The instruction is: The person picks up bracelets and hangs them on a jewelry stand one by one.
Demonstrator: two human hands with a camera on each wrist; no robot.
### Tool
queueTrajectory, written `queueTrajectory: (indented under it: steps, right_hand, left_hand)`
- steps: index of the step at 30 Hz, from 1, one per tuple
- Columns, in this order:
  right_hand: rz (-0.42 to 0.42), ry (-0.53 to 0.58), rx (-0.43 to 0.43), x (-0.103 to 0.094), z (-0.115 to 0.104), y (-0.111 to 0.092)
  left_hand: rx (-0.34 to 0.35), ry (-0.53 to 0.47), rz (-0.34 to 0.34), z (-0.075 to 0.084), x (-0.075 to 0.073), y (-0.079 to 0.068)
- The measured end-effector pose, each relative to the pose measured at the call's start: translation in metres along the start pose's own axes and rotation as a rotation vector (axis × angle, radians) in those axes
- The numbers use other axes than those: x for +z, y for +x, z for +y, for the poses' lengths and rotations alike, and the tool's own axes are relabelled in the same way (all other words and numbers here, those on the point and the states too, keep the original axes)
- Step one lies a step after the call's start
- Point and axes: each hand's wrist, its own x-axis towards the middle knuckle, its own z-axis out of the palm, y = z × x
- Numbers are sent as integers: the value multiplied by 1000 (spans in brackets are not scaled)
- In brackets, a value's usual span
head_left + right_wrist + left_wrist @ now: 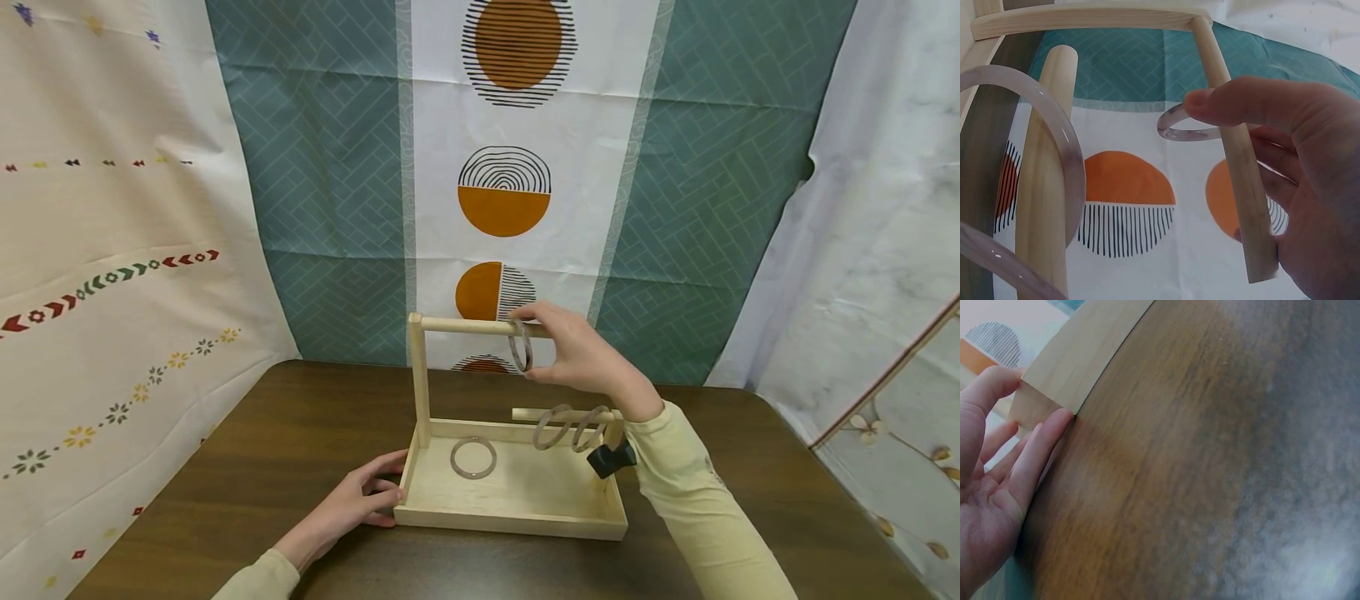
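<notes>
My right hand [581, 350] pinches a greyish translucent bangle [528, 360] between thumb and fingers at the upper rod [465, 326] of a pale wooden stand. In the right wrist view, the bangle [1179, 134] overlaps the rod [1244, 187], which hides part of it. My left hand [351, 500] rests at the left end of the stand's tray [510, 523], its digits touching the end wall near the front corner. Two similar bangles [542, 440] hang on the lower rod [525, 413]. Another bangle [455, 469] lies flat inside the tray, toward its left side.
The tray stands on a dark brown wooden table [247, 467]. An upright post [420, 383] rises at the tray's left end. Behind hangs a green and white cloth [330, 183] with orange circles; patterned cloths [112, 317] hang at the sides. A black device [611, 458] sits at the right wrist.
</notes>
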Motion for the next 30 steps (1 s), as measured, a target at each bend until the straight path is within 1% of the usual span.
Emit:
queueTrajectory:
  steps: [6, 13, 18, 30]
  right_hand:
    - [-2, -53, 12, 2, -2, 3]
    - [-50, -78, 54, 3, -6, 7]
    - [-62, -89, 43, 5, -7, 11]
    - [-61, -109, 31, 11, -10, 22]
  left_hand:
    - [-1, -4, 4, 0, 0, 0]
    - [0, -3, 5, 0, 0, 0]
    - [-1, 0, 9, -1, 1, 0]
    - [-2, -3, 5, 0, 1, 0]
